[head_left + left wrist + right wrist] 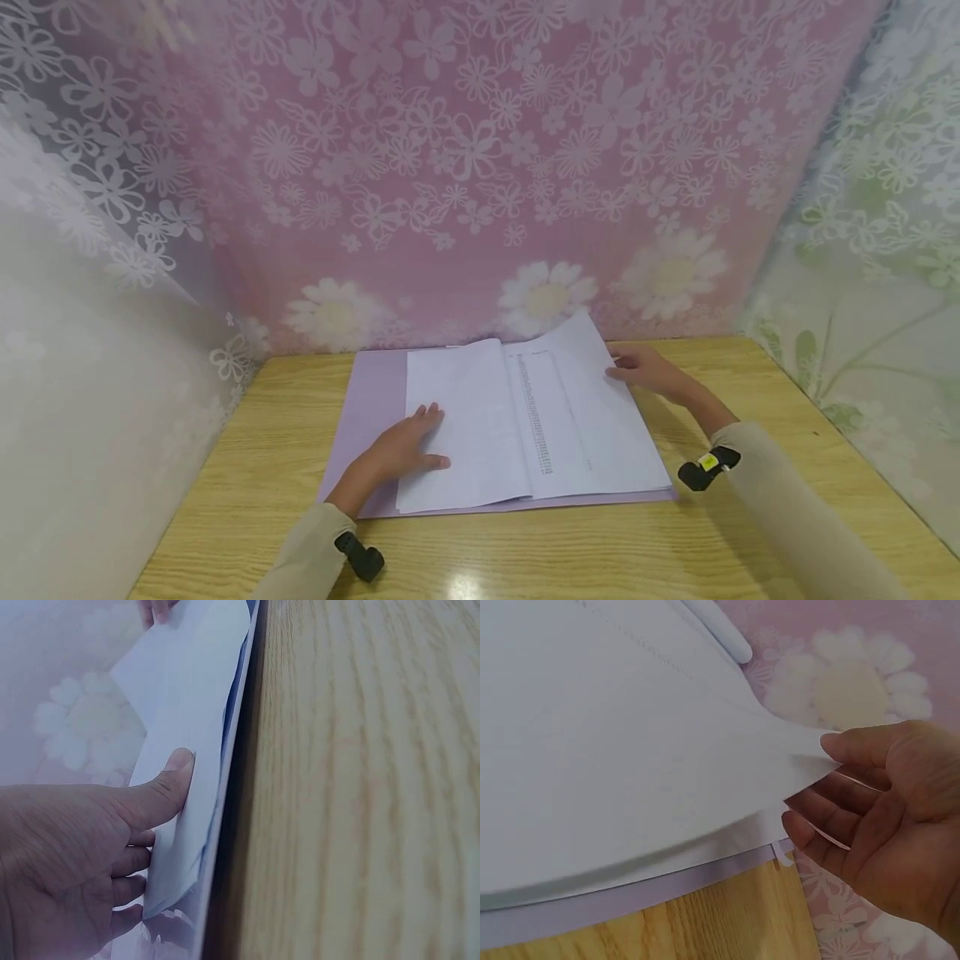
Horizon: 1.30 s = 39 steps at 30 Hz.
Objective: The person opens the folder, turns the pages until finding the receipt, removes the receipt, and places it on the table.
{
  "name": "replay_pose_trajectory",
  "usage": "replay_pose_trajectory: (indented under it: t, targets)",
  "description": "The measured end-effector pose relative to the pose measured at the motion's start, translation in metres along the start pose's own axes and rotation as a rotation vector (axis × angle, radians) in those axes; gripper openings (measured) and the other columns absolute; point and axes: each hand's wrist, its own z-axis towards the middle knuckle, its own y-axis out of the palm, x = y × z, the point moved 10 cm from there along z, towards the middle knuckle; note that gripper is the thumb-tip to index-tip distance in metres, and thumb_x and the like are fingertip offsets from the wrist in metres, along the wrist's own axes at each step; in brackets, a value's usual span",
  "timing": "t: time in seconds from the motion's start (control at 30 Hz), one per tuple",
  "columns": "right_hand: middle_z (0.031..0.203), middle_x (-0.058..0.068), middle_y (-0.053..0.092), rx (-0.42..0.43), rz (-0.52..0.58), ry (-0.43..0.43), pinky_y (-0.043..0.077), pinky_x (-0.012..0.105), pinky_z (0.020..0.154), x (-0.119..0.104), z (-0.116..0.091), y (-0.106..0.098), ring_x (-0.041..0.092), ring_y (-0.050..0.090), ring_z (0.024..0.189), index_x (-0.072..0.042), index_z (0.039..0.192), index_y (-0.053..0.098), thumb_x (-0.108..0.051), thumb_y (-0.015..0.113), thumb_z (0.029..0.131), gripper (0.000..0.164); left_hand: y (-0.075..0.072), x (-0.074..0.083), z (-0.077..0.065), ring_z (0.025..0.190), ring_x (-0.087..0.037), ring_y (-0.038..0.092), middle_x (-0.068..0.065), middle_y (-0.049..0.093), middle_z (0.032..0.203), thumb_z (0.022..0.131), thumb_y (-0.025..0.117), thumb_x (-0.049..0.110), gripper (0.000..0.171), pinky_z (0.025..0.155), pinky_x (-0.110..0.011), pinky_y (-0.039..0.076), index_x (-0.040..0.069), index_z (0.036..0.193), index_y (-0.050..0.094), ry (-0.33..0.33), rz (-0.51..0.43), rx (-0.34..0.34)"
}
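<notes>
A purple folder [375,383] lies spread on the table with white sheets inside. The left-hand page [468,425] looks blank; the right-hand page [592,408] carries a narrow column of small print, too small to read. On the left page's outer part rests my left hand [401,448], its fingers spread and its thumb [169,787] lying along the paper. My right hand [651,372] pinches the right page near its upper outer corner, which is lifted. In the right wrist view, thumb and fingers hold that page's edge [810,754], with more paper lying below it.
The folder sits on a wood-grain table [247,458]. Behind it stands a pink flowered wall covering [465,208], close to the folder's far edge. Pale flowered panels close in the left [97,400] and right [885,333] sides.
</notes>
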Motion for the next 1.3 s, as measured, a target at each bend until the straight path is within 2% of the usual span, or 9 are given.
replay_pose_trajectory:
  t: [0.1, 0.2, 0.3, 0.4, 0.6, 0.8, 0.93, 1.13, 1.3]
  targets:
    - [0.142, 0.033, 0.055, -0.046, 0.062, 0.07, 0.059, 0.031, 0.083, -0.004, -0.017, 0.006, 0.026, 0.068, 0.111, 0.008, 0.154, 0.035, -0.025, 0.057, 0.106, 0.063, -0.001, -0.001, -0.001, 0.156, -0.035, 0.024, -0.013, 0.029, 0.167, 0.088, 0.079, 0.04, 0.088, 0.125, -0.053, 0.027, 0.004, 0.157, 0.038, -0.001, 0.006, 0.003]
    - [0.147, 0.033, 0.05, -0.09, 0.139, 0.091, 0.06, 0.032, 0.088, -0.011, -0.03, 0.013, 0.023, 0.069, 0.113, 0.008, 0.156, 0.029, -0.03, 0.052, 0.108, 0.066, -0.001, -0.002, -0.001, 0.156, -0.035, 0.025, -0.014, 0.029, 0.167, 0.088, 0.079, 0.04, 0.088, 0.124, -0.054, 0.028, 0.004, 0.157, 0.039, -0.002, 0.006, 0.005]
    - [0.152, 0.034, 0.044, -0.13, 0.211, 0.088, 0.058, 0.032, 0.092, -0.015, -0.039, 0.022, 0.027, 0.067, 0.119, 0.007, 0.158, 0.027, -0.031, 0.045, 0.11, 0.063, -0.001, -0.002, -0.002, 0.156, -0.035, 0.024, -0.013, 0.029, 0.167, 0.088, 0.079, 0.04, 0.088, 0.124, -0.054, 0.028, 0.004, 0.157, 0.038, -0.002, -0.003, 0.003]
    - [0.157, 0.033, 0.036, -0.156, 0.226, 0.081, 0.056, 0.031, 0.094, -0.017, -0.045, 0.03, 0.031, 0.061, 0.125, 0.005, 0.159, 0.024, -0.032, 0.04, 0.112, 0.062, -0.002, -0.002, -0.002, 0.156, -0.036, 0.024, -0.014, 0.029, 0.167, 0.088, 0.079, 0.04, 0.088, 0.124, -0.055, 0.028, 0.003, 0.157, 0.038, 0.004, -0.01, 0.009]
    - [0.159, 0.031, 0.035, -0.183, 0.226, 0.051, 0.056, 0.034, 0.095, -0.022, -0.052, 0.05, 0.045, 0.049, 0.138, -0.004, 0.162, 0.021, -0.025, 0.053, 0.107, 0.067, 0.001, -0.003, -0.002, 0.156, -0.036, 0.023, -0.015, 0.029, 0.167, 0.088, 0.079, 0.038, 0.088, 0.125, -0.055, 0.026, 0.002, 0.156, 0.038, 0.006, -0.045, 0.009]
    - [0.162, 0.035, 0.026, -0.189, 0.174, -0.015, 0.055, 0.034, 0.101, -0.03, -0.049, 0.069, 0.051, 0.049, 0.136, -0.005, 0.164, 0.011, -0.018, 0.068, 0.099, 0.088, 0.003, -0.004, -0.003, 0.157, -0.036, 0.022, -0.015, 0.027, 0.167, 0.088, 0.079, 0.039, 0.088, 0.125, -0.055, 0.025, 0.003, 0.157, 0.037, -0.001, -0.056, -0.001]
    - [0.163, 0.036, 0.02, -0.159, 0.206, -0.031, 0.057, 0.041, 0.101, -0.034, -0.041, 0.075, 0.054, 0.046, 0.138, -0.007, 0.165, 0.004, -0.02, 0.074, 0.095, 0.099, 0.003, -0.004, -0.002, 0.157, -0.036, 0.022, -0.013, 0.028, 0.168, 0.088, 0.079, 0.04, 0.088, 0.124, -0.055, 0.026, 0.005, 0.158, 0.037, -0.006, -0.039, 0.003]
    - [0.167, 0.03, 0.014, -0.151, 0.334, -0.05, 0.049, 0.05, 0.11, -0.038, -0.029, 0.086, 0.054, 0.032, 0.147, -0.024, 0.166, -0.002, -0.013, 0.077, 0.091, 0.109, 0.001, -0.002, -0.002, 0.157, -0.034, 0.023, -0.011, 0.027, 0.168, 0.088, 0.079, 0.041, 0.089, 0.125, -0.055, 0.027, 0.007, 0.158, 0.037, -0.018, -0.033, 0.009]
    - [0.169, 0.027, 0.012, -0.171, 0.343, -0.074, 0.041, 0.059, 0.114, -0.043, -0.022, 0.094, 0.054, 0.028, 0.149, -0.032, 0.166, 0.001, -0.011, 0.077, 0.091, 0.108, 0.0, 0.002, -0.001, 0.157, -0.035, 0.023, -0.012, 0.028, 0.168, 0.088, 0.079, 0.04, 0.088, 0.124, -0.055, 0.027, 0.005, 0.157, 0.037, -0.006, -0.031, 0.009]
